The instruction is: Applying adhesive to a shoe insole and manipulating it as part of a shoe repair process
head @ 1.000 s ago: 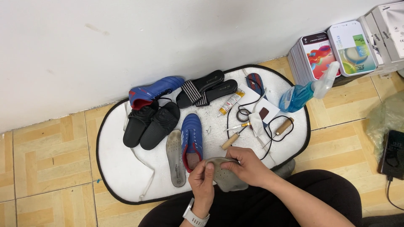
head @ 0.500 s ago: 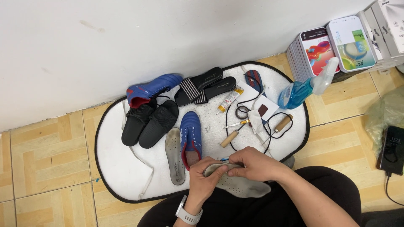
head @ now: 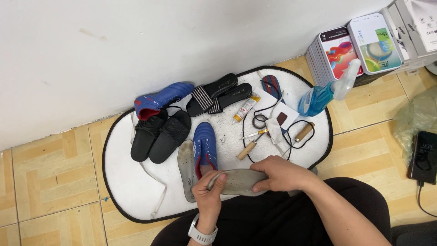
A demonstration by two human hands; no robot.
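Both hands hold a grey shoe insole over my lap, at the near edge of a white mat. My left hand grips its left end, thumb on top. My right hand pinches its right end. Just beyond my hands a blue shoe lies on the mat, with a second grey insole flat beside it on the left.
On the mat lie another blue shoe, a pair of black slides, black sandals, a glue tube, wooden-handled tools, black cord and a blue spray bottle. Boxes stand by the wall. A phone charges at right.
The insole was bunched between my hands; I have turned it and stretched it out lengthwise, so it now lies level between both hands, its pale face showing.
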